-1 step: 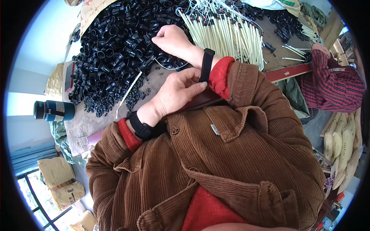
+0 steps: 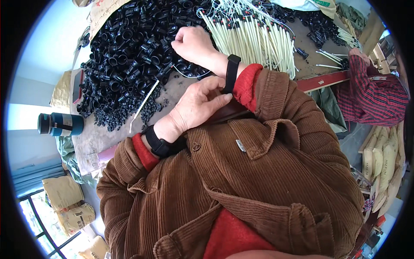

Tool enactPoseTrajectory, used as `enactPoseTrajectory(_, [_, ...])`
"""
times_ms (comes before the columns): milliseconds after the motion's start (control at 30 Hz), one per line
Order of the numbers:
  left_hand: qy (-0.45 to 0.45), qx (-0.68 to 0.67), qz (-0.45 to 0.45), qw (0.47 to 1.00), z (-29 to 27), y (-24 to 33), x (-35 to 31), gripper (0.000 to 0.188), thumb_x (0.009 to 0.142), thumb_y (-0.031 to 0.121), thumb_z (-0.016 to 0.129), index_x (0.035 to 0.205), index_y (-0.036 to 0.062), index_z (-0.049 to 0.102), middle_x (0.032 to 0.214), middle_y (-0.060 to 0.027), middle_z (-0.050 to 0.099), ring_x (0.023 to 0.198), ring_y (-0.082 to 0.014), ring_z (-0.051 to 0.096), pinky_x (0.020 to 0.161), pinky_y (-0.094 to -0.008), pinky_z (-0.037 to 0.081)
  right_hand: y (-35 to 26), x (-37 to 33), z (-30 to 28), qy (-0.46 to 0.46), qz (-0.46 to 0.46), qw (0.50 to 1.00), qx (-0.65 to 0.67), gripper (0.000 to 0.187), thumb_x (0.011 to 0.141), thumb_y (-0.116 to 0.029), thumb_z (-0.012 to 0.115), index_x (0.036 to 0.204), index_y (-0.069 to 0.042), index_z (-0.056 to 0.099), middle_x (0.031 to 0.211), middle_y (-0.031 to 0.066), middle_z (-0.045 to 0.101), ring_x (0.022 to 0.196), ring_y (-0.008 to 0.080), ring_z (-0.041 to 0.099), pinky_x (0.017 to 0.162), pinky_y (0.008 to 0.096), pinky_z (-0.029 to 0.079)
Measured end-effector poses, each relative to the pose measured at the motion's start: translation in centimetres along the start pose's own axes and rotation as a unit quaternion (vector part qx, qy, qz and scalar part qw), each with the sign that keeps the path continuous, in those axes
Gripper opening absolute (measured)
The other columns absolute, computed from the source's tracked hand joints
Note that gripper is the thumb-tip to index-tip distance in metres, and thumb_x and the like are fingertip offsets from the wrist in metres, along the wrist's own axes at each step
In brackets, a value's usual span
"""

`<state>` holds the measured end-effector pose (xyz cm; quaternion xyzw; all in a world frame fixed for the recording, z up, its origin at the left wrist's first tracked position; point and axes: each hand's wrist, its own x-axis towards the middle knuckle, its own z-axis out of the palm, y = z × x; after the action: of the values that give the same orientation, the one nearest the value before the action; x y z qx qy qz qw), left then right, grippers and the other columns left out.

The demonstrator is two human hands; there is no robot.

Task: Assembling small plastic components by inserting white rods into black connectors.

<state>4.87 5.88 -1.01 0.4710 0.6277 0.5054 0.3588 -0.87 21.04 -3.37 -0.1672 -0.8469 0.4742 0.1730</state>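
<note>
My left hand (image 2: 194, 103) reaches across to my right wrist, thumb and fingers closed at the lower edge of a black wrist strap (image 2: 233, 71). A second black strap (image 2: 157, 142) is around my left wrist. My right hand (image 2: 193, 43) is curled into a loose fist, with nothing visible in it, over the edge of a large heap of black plastic cup-shaped parts (image 2: 125, 56). Just right of that hand lies a thick row of pale yellow-green tubes (image 2: 254, 43) with thin white wires at their far ends. One pale tube (image 2: 144, 105), wired to a black part, lies left of my hands.
Tiny black pieces (image 2: 108, 118) spread along the near side of the heap on the table (image 2: 92, 149). A dark teal bottle (image 2: 64, 124) stands at the left edge. On the right, a person in a striped sleeve (image 2: 366, 86) handles more tubes. Full sacks (image 2: 381, 159) are stacked beyond.
</note>
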Motion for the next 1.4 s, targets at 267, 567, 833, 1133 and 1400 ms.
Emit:
enactPoseTrajectory(267, [-0.059,-0.103,-0.009,0.993,-2.2,-3.0,-0.1,0.016,0.089,0.008,0.062,0.104,0.0017,0.062,0.094,-0.0026,0.06,0.08,-0.0082,0.059,0.071,-0.0223,0.048,-3.5,-2.1,-0.6,0.281,-0.461,0.803,-0.25,0.012,0.071,-0.019,0.07,0.068,-0.011,0.061,0.069,0.001,0.058,0.069,0.0194,0.054,0.063,0.0337,0.047])
enactPoseTrajectory(567, [-0.037,-0.153,0.05,0.986,-3.7,0.2,0.2,0.027,0.087,0.017,0.062,0.108,0.001,0.065,0.096,-0.0094,0.067,0.107,-0.0158,0.056,0.089,-0.0343,0.048,-10.1,-11.4,0.1,-0.142,-0.522,0.82,0.188,0.018,0.076,-0.013,0.07,0.063,-0.01,0.057,0.059,0.0012,0.054,0.053,0.0151,0.053,0.05,0.0275,0.044])
enactPoseTrajectory(833, [-0.026,-0.227,0.132,0.965,-0.2,0.0,-1.2,0.028,0.088,0.015,0.061,0.111,-0.0002,0.064,0.099,-0.0071,0.067,0.093,-0.0149,0.063,0.084,-0.028,0.051,-11.4,-12.8,-1.3,-0.514,-0.073,0.694,0.499,0.025,0.086,-0.021,0.066,0.068,-0.003,0.063,0.06,0.0006,0.058,0.055,0.0054,0.052,0.051,0.0216,0.041])
enactPoseTrajectory(1133, [-0.214,-0.149,0.032,0.965,-1.6,0.1,2.5,0.018,0.087,0.001,0.061,0.104,-0.0026,0.065,0.097,-0.0049,0.067,0.087,-0.0097,0.063,0.08,-0.0236,0.051,-11.1,-14.0,2.1,-0.569,0.03,0.666,0.481,0.022,0.085,-0.019,0.067,0.07,-0.002,0.065,0.059,-0.0009,0.058,0.053,0.0047,0.05,0.049,0.0209,0.039])
enactPoseTrajectory(1400, [-0.131,-0.245,-0.059,0.959,-1.8,-0.5,0.4,0.021,0.092,0.008,0.054,0.108,-0.004,0.062,0.106,-0.0093,0.064,0.091,-0.0153,0.063,0.081,-0.0262,0.051,-11.0,-11.7,-0.2,-0.364,-0.236,0.849,0.301,0.022,0.08,-0.023,0.072,0.072,-0.003,0.069,0.061,0.004,0.064,0.052,0.0111,0.056,0.049,0.0252,0.043])
